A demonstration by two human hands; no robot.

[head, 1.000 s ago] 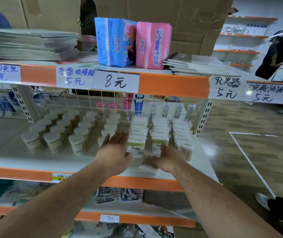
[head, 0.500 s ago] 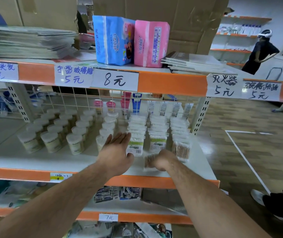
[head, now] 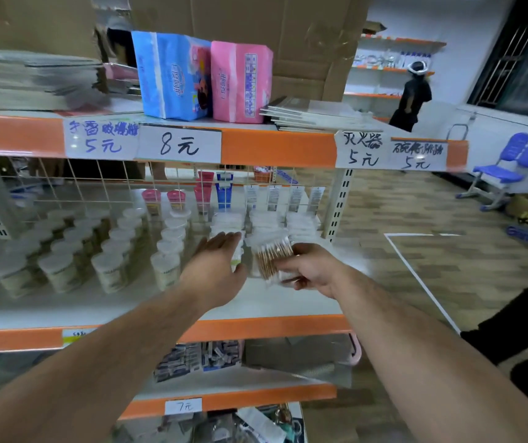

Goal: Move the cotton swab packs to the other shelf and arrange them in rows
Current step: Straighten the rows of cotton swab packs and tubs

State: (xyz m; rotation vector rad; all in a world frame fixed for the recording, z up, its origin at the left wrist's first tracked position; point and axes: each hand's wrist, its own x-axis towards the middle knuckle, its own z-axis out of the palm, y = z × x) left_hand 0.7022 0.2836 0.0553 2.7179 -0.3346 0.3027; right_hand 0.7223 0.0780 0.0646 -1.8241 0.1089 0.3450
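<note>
1. Fingers of the right hand (head: 315, 269) are curled round a cotton swab pack (head: 272, 259): the thumb lies along its near lower edge and the fingers wrap its right side.
2. That pack is clear plastic, with wooden sticks and white tips showing through. It is held tilted, just in front of the packs standing on the shelf (head: 256, 302).
3. The left hand (head: 219, 261) is flat, with straight fingers close together pointing far and right. Its fingertips reach the front of the leftmost row; whether they touch a pack there, I cannot tell.
4. The two hands are near each other but apart, with the held pack between them.
5. Behind the hands, the rows of cotton swab packs (head: 264, 222) run from near to far on the right part of the shelf, three rows side by side.
6. Left of these, round tubs (head: 109, 271) with pale lids stand in several rows.
7. A wire grid (head: 96, 187) closes the far side of the shelf, and tubes (head: 224, 195) show behind it.
8. On the shelf above, a blue pack (head: 173, 75) and a pink pack (head: 240, 81) stand touching, over a price label (head: 179, 143) reading 8元.
9. Far right, a person (head: 414, 97) in dark clothes stands by other shelves, and a blue chair (head: 512, 164) is by the wall.
</note>
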